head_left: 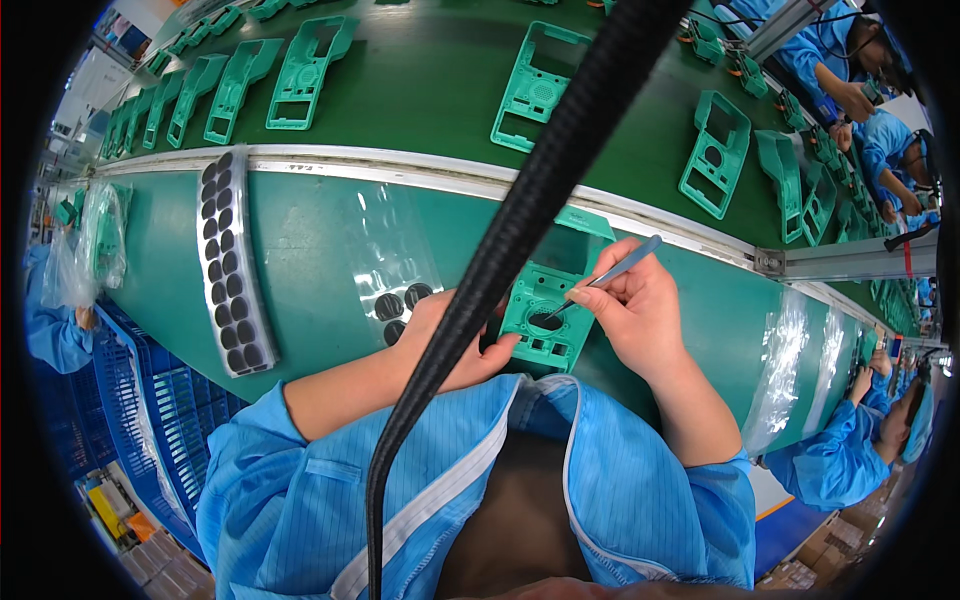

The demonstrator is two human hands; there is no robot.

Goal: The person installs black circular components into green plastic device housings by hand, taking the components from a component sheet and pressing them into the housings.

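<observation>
Pinching tweezers, right fingers nearly meet; left fingers touch green housing, grip unclear.

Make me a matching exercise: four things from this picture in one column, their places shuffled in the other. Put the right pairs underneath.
Things
1. Tweezers
2. Green frame
3. Long strip of black ovals
4. Blue crate

Places
A. On the bench, left of the person's left forearm
B. Under the tip of the held tool
C. Beside the bench, at the picture's lower left
D. In the right hand

Pairs: 1-D, 2-B, 3-A, 4-C
</observation>
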